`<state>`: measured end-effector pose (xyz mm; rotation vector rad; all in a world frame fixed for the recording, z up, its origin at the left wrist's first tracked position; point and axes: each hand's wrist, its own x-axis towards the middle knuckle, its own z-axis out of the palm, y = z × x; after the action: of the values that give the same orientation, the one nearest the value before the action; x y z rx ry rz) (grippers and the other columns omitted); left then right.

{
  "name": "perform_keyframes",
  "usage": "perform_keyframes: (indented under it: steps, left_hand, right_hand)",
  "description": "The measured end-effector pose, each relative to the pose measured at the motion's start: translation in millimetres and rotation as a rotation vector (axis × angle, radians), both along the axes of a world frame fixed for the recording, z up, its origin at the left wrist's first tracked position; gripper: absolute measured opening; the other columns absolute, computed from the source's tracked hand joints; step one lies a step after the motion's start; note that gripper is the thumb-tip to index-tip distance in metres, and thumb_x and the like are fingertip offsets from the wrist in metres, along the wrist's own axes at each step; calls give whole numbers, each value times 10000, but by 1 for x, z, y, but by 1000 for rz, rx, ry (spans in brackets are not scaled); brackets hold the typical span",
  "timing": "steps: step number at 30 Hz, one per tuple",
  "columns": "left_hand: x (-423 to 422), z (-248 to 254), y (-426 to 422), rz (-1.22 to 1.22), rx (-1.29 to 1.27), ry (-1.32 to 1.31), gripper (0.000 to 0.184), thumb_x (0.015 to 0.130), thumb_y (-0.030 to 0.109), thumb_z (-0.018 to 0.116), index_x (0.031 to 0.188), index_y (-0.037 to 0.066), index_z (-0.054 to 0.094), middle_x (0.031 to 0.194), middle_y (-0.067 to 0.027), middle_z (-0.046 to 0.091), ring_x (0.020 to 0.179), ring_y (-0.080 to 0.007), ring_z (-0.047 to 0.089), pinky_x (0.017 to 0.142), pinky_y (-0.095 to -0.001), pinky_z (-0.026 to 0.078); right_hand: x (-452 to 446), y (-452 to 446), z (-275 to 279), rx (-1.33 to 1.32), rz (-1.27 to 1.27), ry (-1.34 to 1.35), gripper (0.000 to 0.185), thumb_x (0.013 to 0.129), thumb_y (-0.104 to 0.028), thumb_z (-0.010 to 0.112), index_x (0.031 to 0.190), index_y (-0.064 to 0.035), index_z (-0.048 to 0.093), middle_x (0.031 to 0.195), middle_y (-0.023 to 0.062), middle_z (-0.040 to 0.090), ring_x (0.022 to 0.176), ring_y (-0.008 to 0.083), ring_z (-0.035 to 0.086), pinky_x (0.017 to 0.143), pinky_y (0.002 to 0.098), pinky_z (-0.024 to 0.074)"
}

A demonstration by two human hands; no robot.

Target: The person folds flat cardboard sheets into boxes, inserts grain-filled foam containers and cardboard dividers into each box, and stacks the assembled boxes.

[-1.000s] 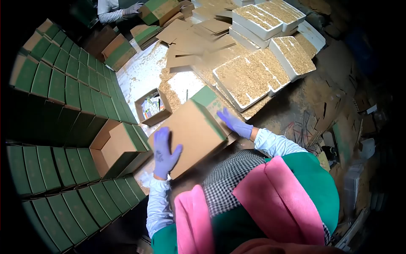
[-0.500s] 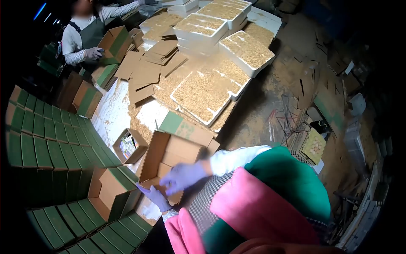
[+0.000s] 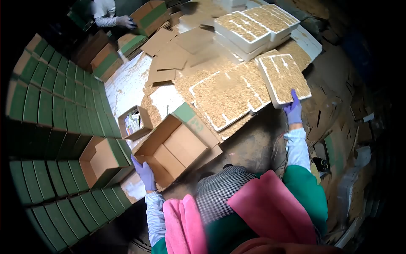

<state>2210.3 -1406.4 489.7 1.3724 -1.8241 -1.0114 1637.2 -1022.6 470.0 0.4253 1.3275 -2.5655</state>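
Observation:
An open, empty-looking cardboard box (image 3: 179, 146) stands on the table in front of me. My left hand (image 3: 145, 173), in a purple glove, is at the box's near left corner, its fingers along the outer wall. Out to the right, my right hand (image 3: 293, 109) touches the near edge of a white foam tray (image 3: 285, 76) filled with tan flakes, fingers over its rim. That tray rests tilted beside a larger filled tray (image 3: 226, 95). A flat green-printed carton (image 3: 203, 129) lies partly behind the box.
Green boxes (image 3: 50, 101) are stacked along the left, with an open box (image 3: 101, 163) among them. A small box of packets (image 3: 134, 122) and cardboard sheets (image 3: 171, 55) lie farther back. A co-worker's gloved hand (image 3: 125, 22) is beside another box at the top left.
The box has turned from bottom up to open side up. My right hand has left it and reached right to the foam tray. My left hand stays beside the box.

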Motion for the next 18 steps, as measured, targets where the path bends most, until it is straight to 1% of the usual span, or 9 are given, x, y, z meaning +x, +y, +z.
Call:
perform_keyframes:
  steps: [1, 5, 6, 9, 10, 11, 13, 17, 18]
  left_hand:
    - [-4, -1, 1, 3, -10, 9, 692, 878, -6, 426, 1527, -56, 191, 1597, -218, 224, 1489, -292, 210, 1207, -333, 152]
    - [-12, -4, -2, 10, -2, 60, 681, 891, 6, 427, 1529, -47, 195, 1594, -225, 233, 1480, -297, 240, 1198, -323, 190]
    - [-15, -1, -3, -17, -18, 31, 653, 920, 37, 430, 1526, -50, 202, 1594, -228, 231, 1476, -302, 248, 1195, -328, 201]
    - [-21, 21, -3, -105, -77, -151, 585, 1006, 129, 439, 1515, -59, 221, 1592, -234, 226, 1464, -317, 272, 1186, -343, 233]
    - [-19, 4, -13, -95, -51, -52, 569, 1024, 154, 423, 1516, -54, 226, 1589, -233, 234, 1458, -316, 281, 1185, -343, 236]
    - [-19, -1, -19, -83, -21, 26, 562, 1037, 182, 412, 1518, -47, 230, 1585, -231, 243, 1455, -312, 286, 1185, -343, 236]
    - [-24, 6, -25, -57, 41, 159, 558, 1059, 238, 394, 1522, -31, 238, 1578, -224, 265, 1451, -299, 293, 1185, -340, 235]
    - [-17, -11, -26, -136, 16, 306, 562, 1071, 275, 391, 1521, -30, 247, 1567, -202, 302, 1453, -270, 294, 1183, -332, 249]
    - [-14, -1, -21, -117, 37, 328, 528, 1075, 229, 377, 1520, -27, 251, 1566, -199, 299, 1451, -262, 296, 1182, -328, 258]
  right_hand:
    - [35, 6, 32, 69, 29, 23, 552, 890, -250, 730, 1351, -28, 522, 1305, 146, 607, 1123, 283, 632, 927, 412, 544]
    - [104, 0, 87, -24, 411, 101, 507, 953, -213, 641, 1387, -9, 478, 1350, 159, 573, 1200, 288, 599, 991, 408, 523]
    - [116, -14, 104, -70, 539, -13, 493, 962, -218, 624, 1386, -12, 478, 1356, 156, 567, 1177, 284, 612, 988, 401, 524]
    - [160, -81, 145, -1, 842, -48, 530, 950, -199, 634, 1410, -19, 443, 1315, 135, 580, 1206, 231, 583, 1010, 374, 503]
    - [173, -102, 148, 142, 898, 107, 555, 935, -215, 654, 1415, -35, 439, 1298, 107, 574, 1182, 198, 582, 983, 342, 507]
    - [200, -131, 178, 218, 967, 204, 635, 909, -239, 695, 1428, -33, 395, 1315, 104, 544, 1180, 186, 566, 966, 329, 504]
    - [237, -173, 207, 307, 1108, 172, 750, 874, -281, 745, 1442, -19, 331, 1323, 117, 513, 1198, 215, 542, 998, 326, 466]
    - [256, -236, 185, 667, 1303, 498, 852, 836, -321, 788, 1451, -17, 282, 1273, 142, 517, 1191, 230, 524, 1013, 327, 426]
    - [264, -251, 181, 734, 1341, 537, 853, 836, -313, 789, 1456, -28, 277, 1266, 139, 529, 1182, 225, 527, 1012, 333, 425]
